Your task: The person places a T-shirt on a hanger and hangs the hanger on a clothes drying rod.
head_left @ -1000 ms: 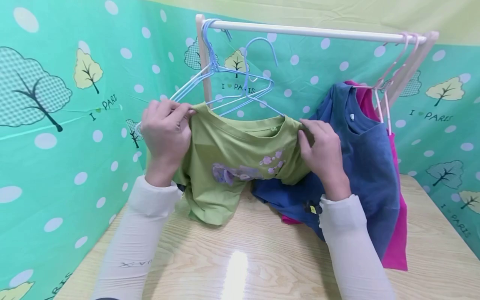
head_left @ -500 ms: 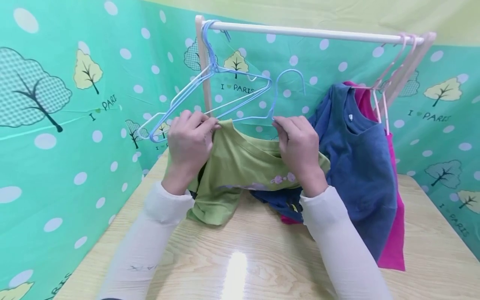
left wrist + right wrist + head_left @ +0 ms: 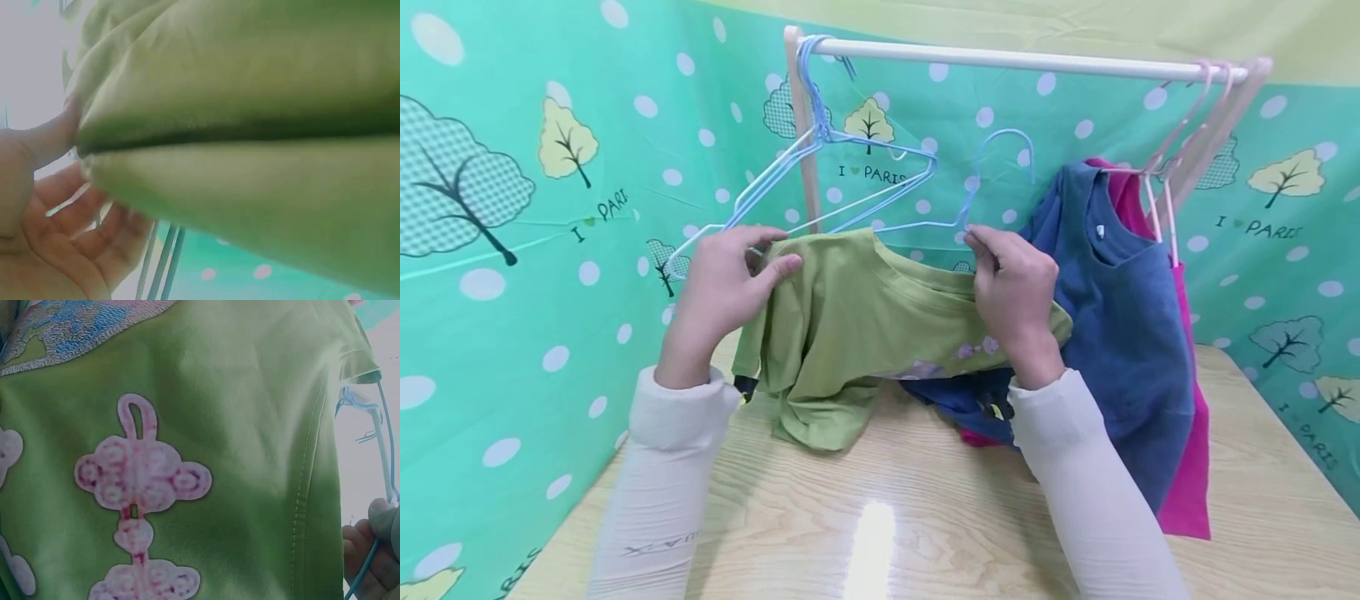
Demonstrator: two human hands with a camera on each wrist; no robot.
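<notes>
A green short-sleeved T-shirt [image 3: 850, 308] with purple and pink decoration hangs between the two hands in the head view. It lies over a light blue wire hanger [image 3: 925, 224], whose hook rises free of the rail. The right hand [image 3: 1017, 287] pinches this hanger just under its hook. At the shirt's left shoulder is the left hand [image 3: 722, 283], thumb in front and fingers relaxed. In the left wrist view its fingers [image 3: 122, 240] spread apart at the fabric's edge. The right wrist view shows the shirt front, with the right-hand fingers [image 3: 369, 556] at a blue wire. Cloth hides the lower hanger.
A white rail [image 3: 1022, 60] on wooden posts crosses the back. Several blue hangers [image 3: 822, 133] hang at its left end. A blue shirt [image 3: 1131, 333] and a magenta garment [image 3: 1191, 467] hang from pink hangers [image 3: 1172, 137] on the right. Below lies a wood-grain table [image 3: 820, 533].
The left hand slid outward from the collar to the shirt's left shoulder and loosened. The right hand moved from the shirt's right shoulder to the hanger's neck; the hook shifted right.
</notes>
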